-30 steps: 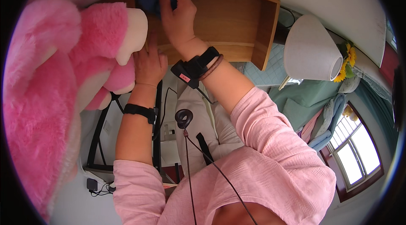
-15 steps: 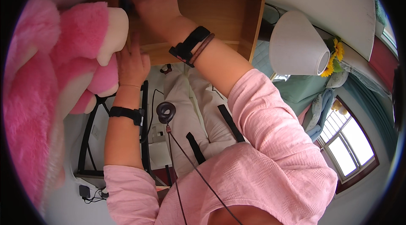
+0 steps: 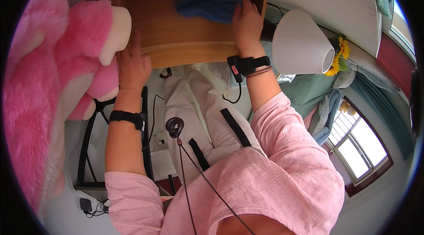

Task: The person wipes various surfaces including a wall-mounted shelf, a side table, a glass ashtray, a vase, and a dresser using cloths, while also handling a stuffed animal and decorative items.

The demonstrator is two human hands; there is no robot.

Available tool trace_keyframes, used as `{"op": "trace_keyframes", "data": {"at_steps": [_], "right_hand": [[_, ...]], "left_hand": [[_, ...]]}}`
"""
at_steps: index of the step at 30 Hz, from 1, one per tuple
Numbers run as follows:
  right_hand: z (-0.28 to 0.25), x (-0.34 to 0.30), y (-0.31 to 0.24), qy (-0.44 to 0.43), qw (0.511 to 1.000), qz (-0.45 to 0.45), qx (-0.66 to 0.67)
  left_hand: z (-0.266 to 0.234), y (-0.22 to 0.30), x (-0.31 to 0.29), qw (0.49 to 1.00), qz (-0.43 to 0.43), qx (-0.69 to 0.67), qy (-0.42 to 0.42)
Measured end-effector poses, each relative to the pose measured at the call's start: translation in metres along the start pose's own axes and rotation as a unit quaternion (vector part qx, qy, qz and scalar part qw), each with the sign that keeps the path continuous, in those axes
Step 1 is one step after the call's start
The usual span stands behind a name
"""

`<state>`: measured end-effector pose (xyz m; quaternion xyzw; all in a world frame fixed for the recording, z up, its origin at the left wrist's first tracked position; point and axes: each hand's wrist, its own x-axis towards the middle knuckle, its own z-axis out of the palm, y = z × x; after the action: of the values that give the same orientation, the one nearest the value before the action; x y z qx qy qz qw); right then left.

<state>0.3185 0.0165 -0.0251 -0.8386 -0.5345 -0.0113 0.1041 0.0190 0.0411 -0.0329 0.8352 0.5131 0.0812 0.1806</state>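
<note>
A blue cloth (image 3: 205, 5) lies stretched across the inside of a light-brown open wooden compartment (image 3: 185, 49), partly blurred by motion. My right hand (image 3: 248, 25) holds its right end, by the compartment's right side wall. My left hand (image 3: 134, 68) rests at the compartment's left front edge with its fingers extended and holds nothing. Close against that hand are the paws of a big pink and white plush toy (image 3: 33, 102). Both wrists wear black straps.
Right of the compartment stands a lamp with a white shade (image 3: 298, 45), with yellow sunflowers (image 3: 339, 58) behind it. A black metal frame (image 3: 81, 155) and cables are low on the left. Farther right are a bed with green bedding (image 3: 309, 89) and a window (image 3: 360, 146).
My right hand has swept from the compartment's far left to its right end, drawing the blue cloth along. My left hand has stayed at the left edge.
</note>
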Motion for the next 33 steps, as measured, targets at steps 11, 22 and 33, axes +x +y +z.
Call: {"op": "trace_keyframes", "data": {"at_steps": [11,22,33], "right_hand": [[-0.008,-0.001,0.026,-0.062,0.984,0.159,0.049],[-0.036,-0.037,0.022,-0.136,0.977,0.162,0.018],[-0.065,-0.131,0.035,-0.217,0.96,0.165,0.06]], "left_hand": [[0.001,0.0,0.003,0.998,0.042,0.026,0.041],[-0.002,0.001,0.0,1.0,-0.007,-0.002,-0.021],[-0.004,0.002,0.005,0.997,0.059,0.016,0.044]]}}
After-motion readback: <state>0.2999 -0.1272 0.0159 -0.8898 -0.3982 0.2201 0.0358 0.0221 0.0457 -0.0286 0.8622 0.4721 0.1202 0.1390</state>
